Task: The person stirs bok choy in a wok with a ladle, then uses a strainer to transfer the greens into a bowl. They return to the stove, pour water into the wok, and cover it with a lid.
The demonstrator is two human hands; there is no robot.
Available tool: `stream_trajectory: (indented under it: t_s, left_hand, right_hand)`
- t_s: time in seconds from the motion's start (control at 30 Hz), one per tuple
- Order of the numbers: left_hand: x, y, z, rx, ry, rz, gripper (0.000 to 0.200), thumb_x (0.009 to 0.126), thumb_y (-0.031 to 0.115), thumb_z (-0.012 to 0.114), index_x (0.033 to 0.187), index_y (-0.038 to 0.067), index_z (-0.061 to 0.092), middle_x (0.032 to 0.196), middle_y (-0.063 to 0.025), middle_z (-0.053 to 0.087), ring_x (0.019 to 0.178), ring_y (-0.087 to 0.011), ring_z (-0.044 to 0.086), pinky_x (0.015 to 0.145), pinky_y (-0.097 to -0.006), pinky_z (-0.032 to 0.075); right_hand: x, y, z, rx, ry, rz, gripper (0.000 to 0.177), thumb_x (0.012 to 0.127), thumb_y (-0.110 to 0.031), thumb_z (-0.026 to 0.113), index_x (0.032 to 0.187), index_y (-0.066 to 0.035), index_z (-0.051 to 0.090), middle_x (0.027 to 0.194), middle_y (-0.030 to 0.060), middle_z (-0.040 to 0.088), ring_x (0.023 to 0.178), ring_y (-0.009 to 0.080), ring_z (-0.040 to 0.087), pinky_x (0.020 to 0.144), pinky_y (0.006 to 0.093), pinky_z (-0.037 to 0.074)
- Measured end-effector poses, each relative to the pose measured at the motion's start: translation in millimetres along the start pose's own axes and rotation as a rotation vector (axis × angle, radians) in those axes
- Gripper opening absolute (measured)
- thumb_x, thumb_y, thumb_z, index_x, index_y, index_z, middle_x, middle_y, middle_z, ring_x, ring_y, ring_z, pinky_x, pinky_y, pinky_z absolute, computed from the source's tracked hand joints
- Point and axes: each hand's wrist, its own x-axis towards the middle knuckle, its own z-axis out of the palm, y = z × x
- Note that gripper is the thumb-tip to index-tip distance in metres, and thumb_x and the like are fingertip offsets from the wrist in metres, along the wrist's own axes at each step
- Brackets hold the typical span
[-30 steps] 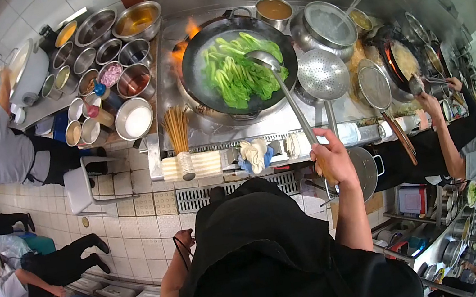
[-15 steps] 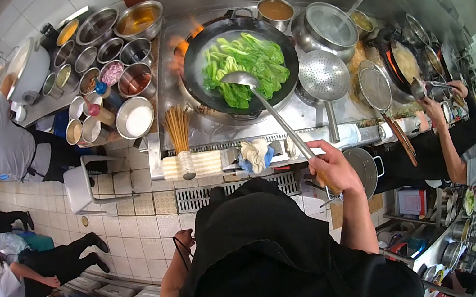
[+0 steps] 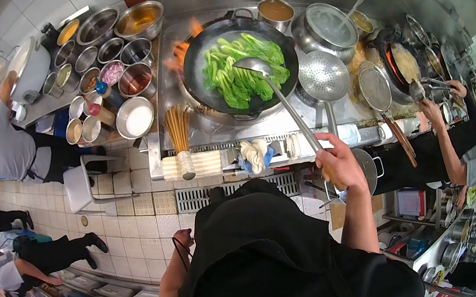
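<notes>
My right hand (image 3: 339, 163) grips the long handle of a steel ladle (image 3: 254, 66), whose bowl rests among green leafy vegetables (image 3: 240, 67) in a black wok (image 3: 198, 61) on the stove. Flames (image 3: 180, 48) lick up at the wok's left rim. My left hand (image 3: 183, 241) hangs low by my hip, fingers curled around the edge or strap of my black apron.
Several steel bowls of seasonings (image 3: 109, 57) stand left of the stove. A perforated skimmer (image 3: 323, 76) and a lidded pot (image 3: 327, 24) sit right of the wok. A bamboo brush (image 3: 179, 136) and cloths (image 3: 254, 153) lie at the stove's front edge. A person (image 3: 471, 147) cooks at right; others work at left.
The ladle swung left to the wok's near rim, then back right into the greens. The person at far left bent lower.
</notes>
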Motion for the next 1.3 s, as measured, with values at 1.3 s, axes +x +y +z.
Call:
stream_trajectory:
  t_s: [1.3]
  left_hand:
    - [4.9, 7.7, -0.9, -0.216, 0.037, -0.191, 0.022, 0.093, 0.014, 0.066, 0.108, -0.003, 0.065, 0.072, -0.0104, 0.06, 0.055, -0.0193, 0.056, 0.044, -0.0312, 0.045]
  right_hand:
    - [13.1, 19.1, -21.5, 0.252, 0.168, -0.106, 0.038, 0.1, -0.009, 0.058, 0.137, -0.009, 0.052, 0.075, 0.0057, 0.062, 0.047, 0.012, 0.053, 0.042, 0.0263, 0.042]
